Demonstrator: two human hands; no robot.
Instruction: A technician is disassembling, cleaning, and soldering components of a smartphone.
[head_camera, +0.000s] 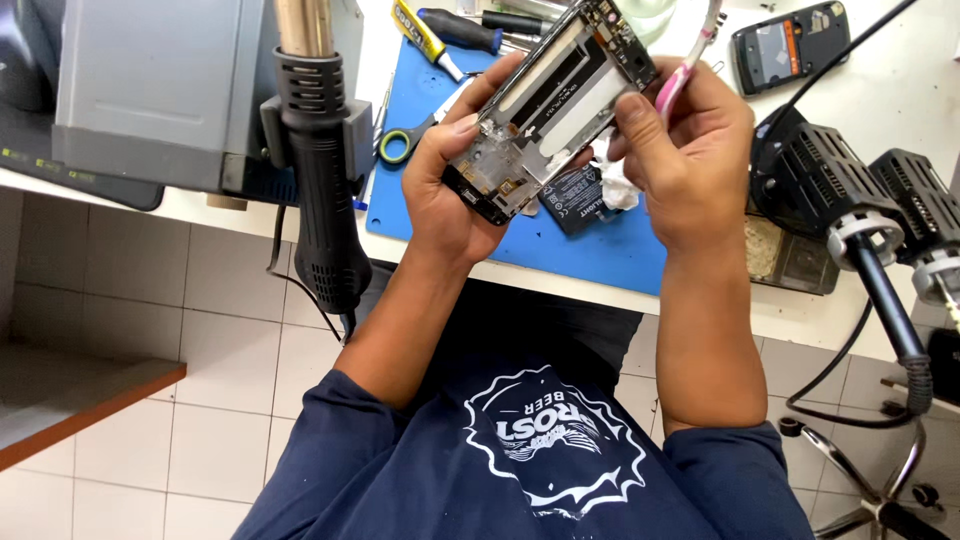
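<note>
My left hand (445, 185) grips an opened phone frame (553, 100), back side up, with its silver inner plate and black edge showing. It is held tilted above a blue work mat (590, 245). My right hand (680, 150) steadies the frame's right edge with the thumb and holds a pink and white toothbrush (685, 65) between the fingers. A black phone battery (575, 200) lies on the mat just under the frame, beside a crumpled white tissue (620, 190).
A black heat gun (320, 170) hangs in a holder on a grey station (170, 90) at left. Scissors (405, 140) and a screwdriver (460, 30) lie on the mat's far left. Another phone (790, 40) lies at back right. Two black handpieces (850, 200) rest at right.
</note>
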